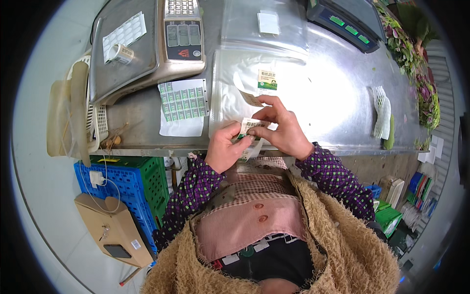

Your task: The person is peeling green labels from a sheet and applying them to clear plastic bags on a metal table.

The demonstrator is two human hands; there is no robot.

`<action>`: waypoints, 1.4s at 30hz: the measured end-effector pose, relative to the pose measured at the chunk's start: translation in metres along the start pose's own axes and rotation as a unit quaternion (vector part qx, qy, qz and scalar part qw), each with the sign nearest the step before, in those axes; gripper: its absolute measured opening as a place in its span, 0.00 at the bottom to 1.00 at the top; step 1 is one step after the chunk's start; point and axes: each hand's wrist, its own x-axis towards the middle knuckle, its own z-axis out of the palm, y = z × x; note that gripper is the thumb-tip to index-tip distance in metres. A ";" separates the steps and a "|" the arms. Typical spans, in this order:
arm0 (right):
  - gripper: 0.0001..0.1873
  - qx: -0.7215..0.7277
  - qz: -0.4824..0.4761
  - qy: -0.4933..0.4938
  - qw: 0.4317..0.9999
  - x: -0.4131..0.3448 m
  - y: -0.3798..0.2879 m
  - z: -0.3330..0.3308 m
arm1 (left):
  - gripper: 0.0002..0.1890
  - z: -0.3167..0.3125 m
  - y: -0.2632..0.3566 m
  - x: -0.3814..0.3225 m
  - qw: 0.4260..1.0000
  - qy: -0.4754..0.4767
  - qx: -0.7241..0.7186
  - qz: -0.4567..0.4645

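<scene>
My left hand (227, 147) pinches a strip of printed paper labels (246, 128) between thumb and fingers, just over the table's front edge. The strip's lower end hangs below that hand. My right hand (285, 129) grips the same strip from the other side, thumb tip on the label face. A curled tail of label paper (246, 96) rises by its raised fingers. Beneath lies a stack of clear plastic bags (228, 88). One green-and-cream label (267, 79) lies on the bags, above my right hand.
A weighing scale (183, 36) at left carries a label roll (122, 54) and a sticker sheet (126, 33). Another sticker sheet (183, 104) lies nearby. At right are a second scale (345, 27), leafy greens (404, 55), a foam net sleeve (380, 112) and a cucumber (390, 134).
</scene>
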 end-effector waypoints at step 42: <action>0.02 0.300 0.243 -0.037 0.922 -0.073 0.014 -0.089 | 0.05 -0.036 -0.056 0.068 0.860 0.040 0.436 0.262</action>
